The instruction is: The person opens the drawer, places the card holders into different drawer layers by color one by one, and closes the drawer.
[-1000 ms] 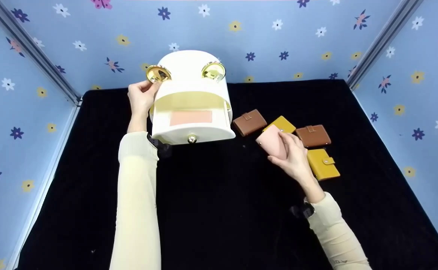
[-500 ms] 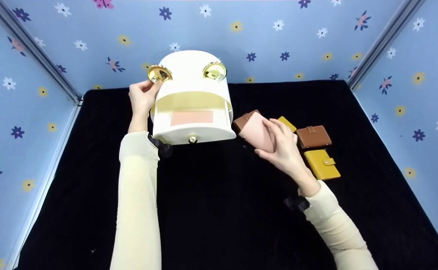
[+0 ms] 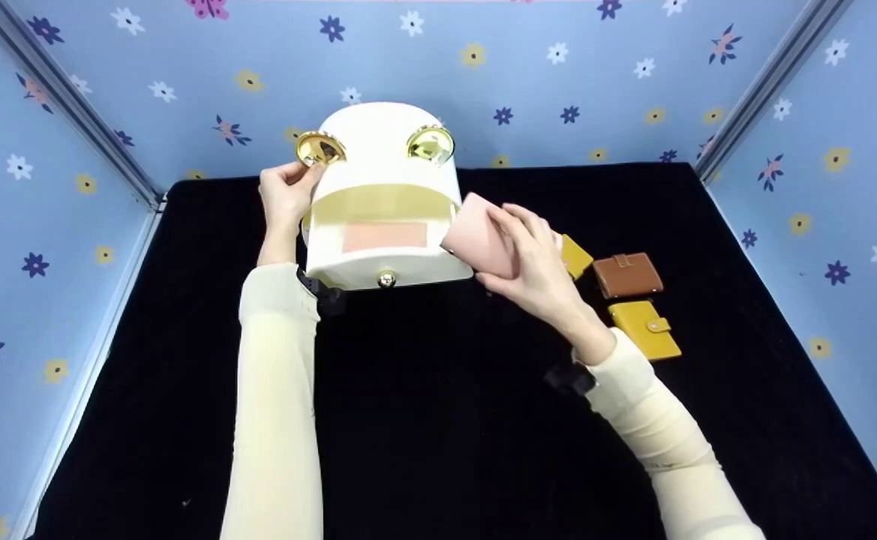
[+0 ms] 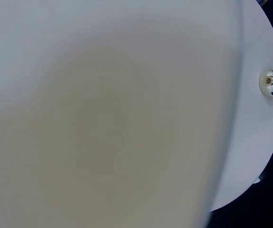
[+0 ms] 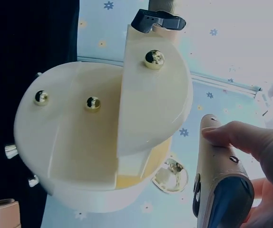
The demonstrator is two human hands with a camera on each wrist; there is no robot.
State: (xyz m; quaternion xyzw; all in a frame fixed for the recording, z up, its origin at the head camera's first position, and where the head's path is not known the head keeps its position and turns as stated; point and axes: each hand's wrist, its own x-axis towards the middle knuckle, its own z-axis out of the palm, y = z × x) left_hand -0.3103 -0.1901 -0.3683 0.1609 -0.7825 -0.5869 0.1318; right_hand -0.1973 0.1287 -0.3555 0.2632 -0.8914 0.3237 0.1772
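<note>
My right hand (image 3: 536, 274) grips a pink card wallet (image 3: 481, 234) between thumb and fingers, its near corner overlapping the right side of the open drawer (image 3: 325, 240) in the head view. In the right wrist view the snaps on the wallet (image 5: 222, 166) face the camera. A second pink wallet (image 3: 385, 236) lies flat inside the drawer. The drawer belongs to a white round-topped box (image 3: 378, 139) with two gold discs on top. My left hand (image 3: 284, 196) pinches the lower edge of the left gold disc (image 3: 319, 148). The left wrist view is mostly filled by the blurred white box (image 4: 103, 118).
Right of the box, a yellow wallet (image 3: 576, 256), a brown wallet (image 3: 628, 274) and another yellow wallet (image 3: 648, 330) lie on the black cloth (image 3: 423, 420). Flower-patterned walls (image 3: 528, 75) stand behind and at both sides. A gold knob (image 3: 386, 279) sticks out from the drawer front.
My right hand has carried the pink wallet up and left, from above the yellow wallet to the drawer's right edge, now covering the leftmost brown wallet. The left hand has stayed put.
</note>
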